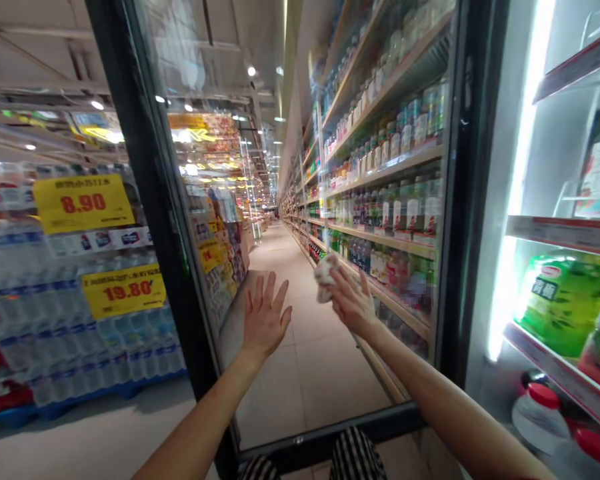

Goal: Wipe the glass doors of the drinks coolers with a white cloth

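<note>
Before me stands a glass door (300, 383) with a dark frame, swung out from a lit cooler. My left hand (267, 319) is raised against the pane, its fingers spread and nothing held; I cannot tell how firmly it touches. To its right, my right hand (353, 303) grips a crumpled whitish cloth (325, 279) at the glass, and the cloth looks slightly blurred. The part of the cloth under the fingers is hidden. Shelves of bottles and an aisle show in the pane behind both hands.
On the right, cooler shelves hold a green pouch (555, 300) and red-capped jugs (543, 413). Bottled water packs (75, 340) with yellow price signs (84, 203) stand at the left. My knees in striped cloth (355, 457) are just below the door's lower frame (325, 443).
</note>
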